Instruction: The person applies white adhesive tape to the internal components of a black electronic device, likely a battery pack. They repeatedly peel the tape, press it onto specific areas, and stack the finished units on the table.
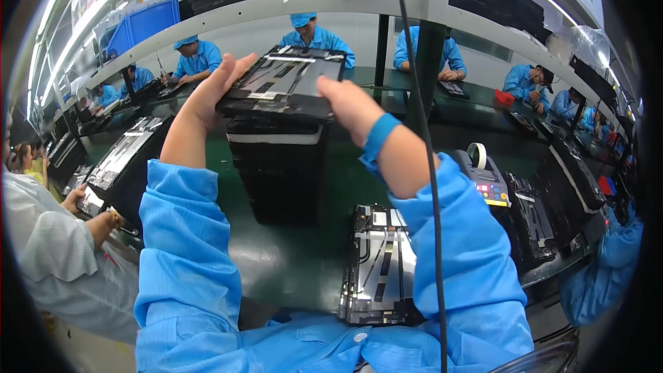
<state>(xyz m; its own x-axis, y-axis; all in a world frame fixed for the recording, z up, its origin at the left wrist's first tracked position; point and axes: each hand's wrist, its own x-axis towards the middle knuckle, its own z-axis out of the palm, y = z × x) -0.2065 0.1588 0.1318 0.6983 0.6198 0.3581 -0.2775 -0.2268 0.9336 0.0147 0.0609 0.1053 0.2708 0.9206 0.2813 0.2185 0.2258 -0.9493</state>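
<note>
My left hand (215,91) and my right hand (351,105) grip a black tray (238,105) by its two sides. In the tray lies an open tablet-like device (293,72) with grey panels and dark strips. My right thumb presses on its top edge, and the other right fingers are hidden. Directly under the tray is a tall stack of black trays (276,179) with a pale layer near its top. Whether the held tray touches the stack, I cannot tell. Close to my body on the green bench (290,262) lies another opened device (380,262), silver and black.
A tape dispenser (483,173) stands right, beside stacked trays with devices (532,217). At left, a person's hand (74,199) is at another tray stack (128,152). A black cable (434,186) hangs in front of my right arm. A shelf beam (297,5) spans overhead; workers sit opposite.
</note>
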